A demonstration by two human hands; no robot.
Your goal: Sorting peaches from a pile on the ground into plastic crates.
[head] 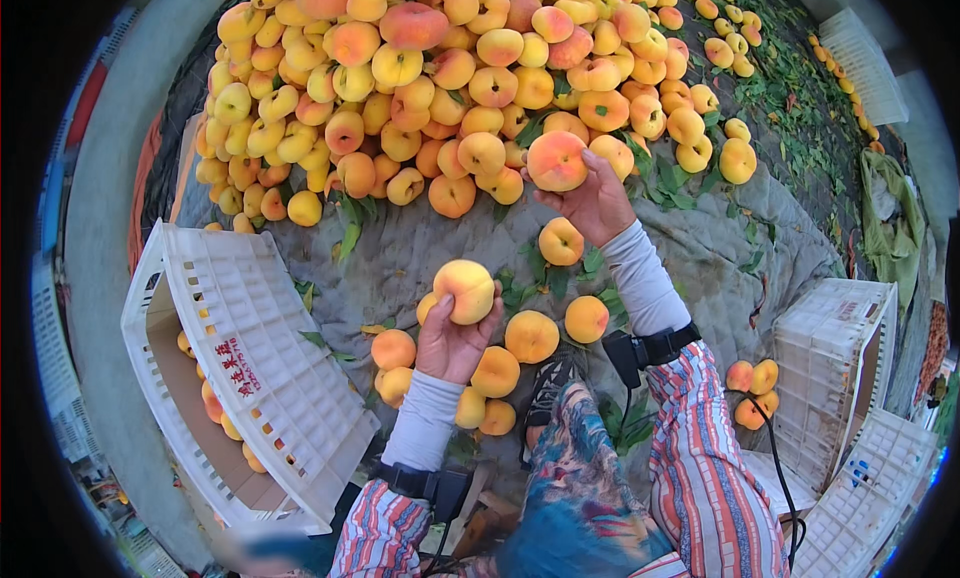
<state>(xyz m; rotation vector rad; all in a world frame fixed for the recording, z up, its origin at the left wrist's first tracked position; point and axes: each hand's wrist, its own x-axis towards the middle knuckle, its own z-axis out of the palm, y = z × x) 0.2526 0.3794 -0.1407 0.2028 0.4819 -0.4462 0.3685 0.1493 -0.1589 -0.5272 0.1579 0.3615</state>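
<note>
A yellow flat peach (463,291) with a pink blush rests in my left hand (455,345), the thumb and fingers curled around it. My right hand (592,199) grips a redder flat peach (557,162) at the front of a large heap of flat peaches (450,90). Below the right hand a single peach (561,242) lies on the grey quilted cloth (390,251). Several loose peaches (495,371) lie around my left hand and close to my shoe (551,390).
To the left, a tilted white plastic crate (262,353) bearing red writing holds peaches and a cardboard lining. White crates (836,375) stand at the right beside a few peaches (752,394). Green leaves (795,112) litter the dark ground sheet. Black cables hang from both wrist straps.
</note>
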